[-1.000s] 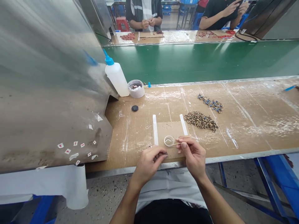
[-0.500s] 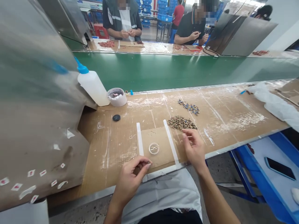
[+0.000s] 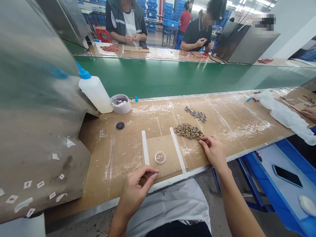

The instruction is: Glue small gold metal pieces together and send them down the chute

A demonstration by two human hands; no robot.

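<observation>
My left hand (image 3: pixel 139 182) is at the front edge of the taped cardboard pad (image 3: pixel 170 146), thumb and fingertips brought together in a pinch; whatever lies between them is too small to name. On the pad stands a small round clear dish (image 3: pixel 160 157) with a thin stick-like piece in it. My right hand (image 3: pixel 214 150) touches the right edge of a heap of small brass-coloured metal parts (image 3: pixel 189 131), its thumb and index finger pinched there. What they grip is hidden. Behind that heap lies a smaller group of blue-and-brass parts (image 3: pixel 196 114).
At the left, a white squeeze bottle (image 3: pixel 96 93) with a blue nozzle stands beside a tape roll (image 3: pixel 120 104) holding scraps. A black cap (image 3: pixel 120 125) lies nearer. A green conveyor belt (image 3: pixel 153 75) runs behind; two people work across it. A phone (image 3: pixel 287 175) lies in the blue tray at right.
My right hand has moved right and closed its fingers at the edge of the brass heap. The left hand keeps its pinch. The whole view has shifted slightly.
</observation>
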